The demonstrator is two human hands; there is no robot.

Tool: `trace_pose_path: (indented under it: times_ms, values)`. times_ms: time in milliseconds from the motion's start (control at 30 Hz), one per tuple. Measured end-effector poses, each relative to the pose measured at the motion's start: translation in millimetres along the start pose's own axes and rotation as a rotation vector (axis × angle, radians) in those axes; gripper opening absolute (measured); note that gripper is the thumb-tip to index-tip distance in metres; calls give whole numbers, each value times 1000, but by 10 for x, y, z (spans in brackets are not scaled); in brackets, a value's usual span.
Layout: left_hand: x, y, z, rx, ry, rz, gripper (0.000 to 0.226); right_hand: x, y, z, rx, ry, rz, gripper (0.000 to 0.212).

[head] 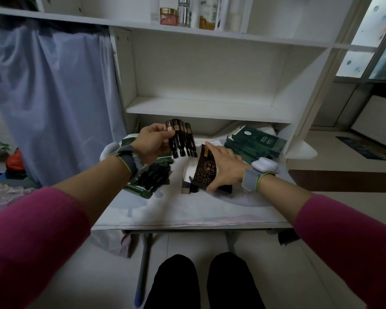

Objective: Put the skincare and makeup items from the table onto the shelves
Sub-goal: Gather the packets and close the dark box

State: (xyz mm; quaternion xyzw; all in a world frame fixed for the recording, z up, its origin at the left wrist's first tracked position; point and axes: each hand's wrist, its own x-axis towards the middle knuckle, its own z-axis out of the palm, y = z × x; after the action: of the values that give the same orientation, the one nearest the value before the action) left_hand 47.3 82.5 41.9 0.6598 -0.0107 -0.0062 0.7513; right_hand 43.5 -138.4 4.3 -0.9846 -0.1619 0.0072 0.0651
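My left hand [153, 141] holds a row of several dark ampoule bottles [183, 139] lifted above the table [187, 212]. My right hand [223, 166] grips a black box with gold print [204, 169] that stands tilted on the table. More dark ampoules [153, 177] lie on flat green packets [140, 190] under my left wrist. A stack of dark green boxes [256, 141] sits at the table's back right. The white shelf [205, 110] just behind the table is bare; the upper shelf holds a pink jar [168, 16], a silver bottle [184, 13] and a box [207, 14].
A blue curtain [54, 97] hangs to the left of the shelf unit. A small white object [265, 165] lies beside my right wrist. A small open carton [187, 181] stands by the black box. Window and cabinet are on the right.
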Motion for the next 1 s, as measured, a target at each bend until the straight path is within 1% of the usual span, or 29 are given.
trace_pose_path:
  times_ms: [133, 300, 433, 500, 567, 600, 733, 833, 900, 1000]
  values:
    - [15, -61, -2, 106, -2, 5, 20, 6, -10, 14, 3, -1, -4, 138]
    - [80, -197, -24, 292, 85, -5, 21, 13, -8, 22, 15, 0, -5, 138]
    - [117, -245, -41, 285, 185, -6, 26, 8, 24, 43, 27, 7, 0, 137]
    - [134, -258, -67, 287, 205, -11, 22, 5, 35, 58, 35, 15, 5, 137]
    - [141, -265, -80, 317, 175, -26, 12, 10, 42, 60, 41, 14, 6, 137]
    - [139, -268, -81, 334, 153, -35, 11, 14, 41, 58, 44, 13, 5, 137]
    - [138, -290, -27, 417, 81, -35, 26, 18, 15, 49, 39, 17, -6, 138]
    - [132, -301, 24, 471, 35, -23, 20, 9, 8, 60, 24, 17, -16, 138]
    - [152, -300, 38, 497, 33, -3, 14, 2, 10, 71, 20, 13, -20, 138]
    - [183, -293, 51, 498, 55, 20, 14, 2, 0, 72, 23, 7, -40, 138]
